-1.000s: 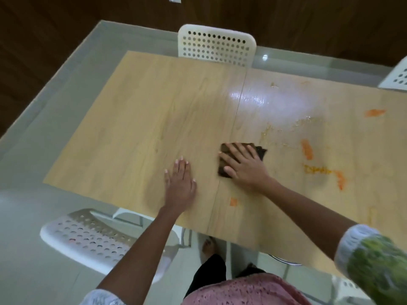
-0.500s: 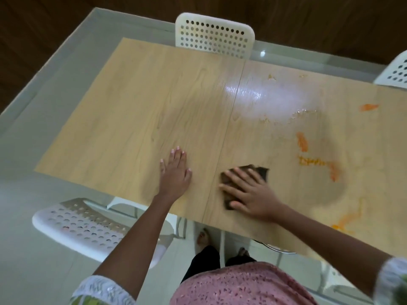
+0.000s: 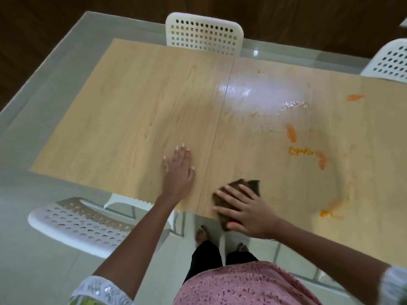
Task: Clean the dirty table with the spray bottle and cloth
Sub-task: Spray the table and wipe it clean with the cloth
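Head view: the worktop (image 3: 136, 111) is a pale wood-grain laminate sheet, smooth and glossy, with a thin straight seam running from the top centre down to the near edge. It lies on a frosted grey-green glass surface (image 3: 55, 62) whose border shows at the upper left and along the top. A bright, wet-looking glare sits just right of the seam in the upper middle of the frame.

The cloth (image 3: 239, 190), dark brown and crumpled, lies at the near edge of the worktop in the lower centre, just right of the seam. The right hand (image 3: 246, 211) presses flat on it, fingers (image 3: 226, 193) straight and spread, gripping nothing; part of the cloth pokes out beyond the fingertips. The left hand (image 3: 178, 172) rests palm-down on bare laminate just left of the seam, fingers straight and close together, holding nothing.

Orange smears (image 3: 290, 133) dirty the right half: about five distinct marks, streaky and dry-looking, from one at the upper right to a blob near the lower right edge, plus faint yellowish crumbs by the glare.

Three white perforated plastic chairs show: one (image 3: 204, 33) at the top centre, one (image 3: 389, 60) at the upper right, one (image 3: 74, 223) at the lower left, partly under the worktop. Two bare feet (image 3: 201, 234) stand on the pale floor below the edge, above a pink patterned garment (image 3: 242, 285).
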